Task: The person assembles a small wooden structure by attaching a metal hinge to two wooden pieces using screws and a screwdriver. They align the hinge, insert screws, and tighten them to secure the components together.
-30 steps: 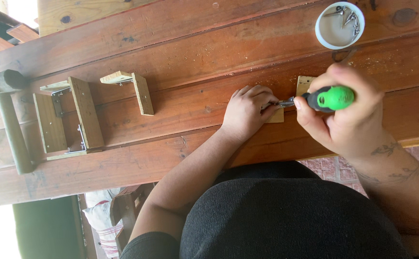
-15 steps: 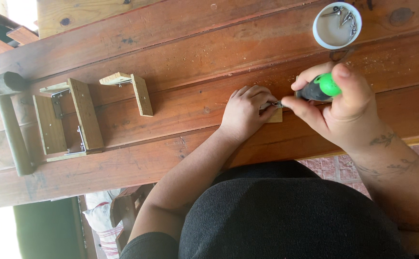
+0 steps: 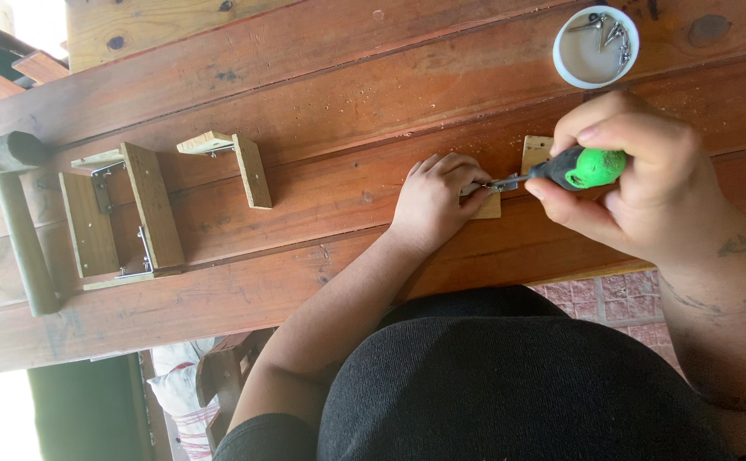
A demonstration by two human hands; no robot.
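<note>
Green-handled screwdriver (image 3: 573,169) gripped in the right hand (image 3: 637,175), its tip meeting a small metal bracket (image 3: 499,182) at the joint of two pale wood blocks (image 3: 537,152) on a reddish plank table (image 3: 321,85); the left hand (image 3: 435,198) curls its fingers closed over the nearer block, pinning it down. Well to the left stand an L-shaped wood piece (image 3: 240,162), a boxy wooden assembly (image 3: 121,218) and a mallet (image 3: 14,213); a white cup of screws (image 3: 596,44) sits beyond the right hand
</note>
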